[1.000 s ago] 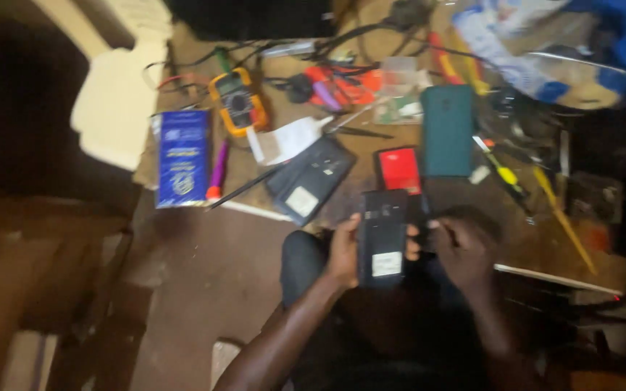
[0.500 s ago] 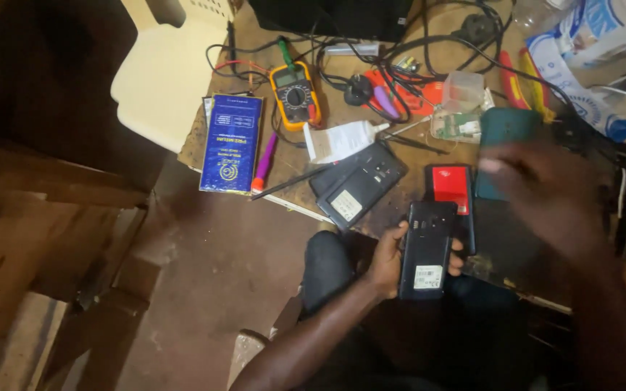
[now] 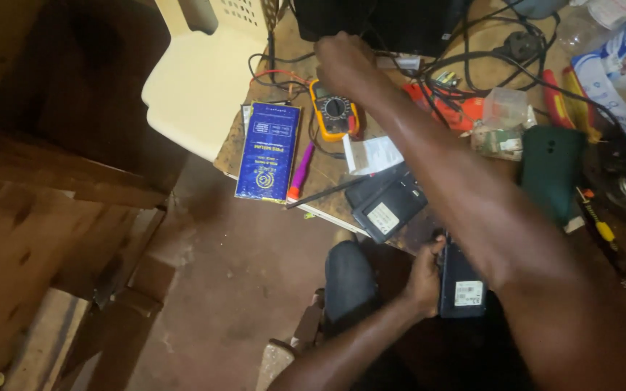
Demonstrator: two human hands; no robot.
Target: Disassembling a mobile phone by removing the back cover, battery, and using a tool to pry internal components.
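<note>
Left hand (image 3: 423, 279) holds phone (image 3: 462, 284) lengthwise upright; right hand (image 3: 343, 61) above multimeter (image 3: 334, 117).

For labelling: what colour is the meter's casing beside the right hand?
Yellow-orange around a dark face; the meter, by the right hand, head view.

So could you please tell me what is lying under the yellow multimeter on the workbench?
The yellow multimeter rests on the wooden workbench among black and red wires. The right hand reaches just above it. What lies directly beneath the meter is covered.

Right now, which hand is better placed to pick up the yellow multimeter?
The right hand: it reaches across the bench just above the multimeter, while the left hand has its grip on the black phone near the lap.
</note>
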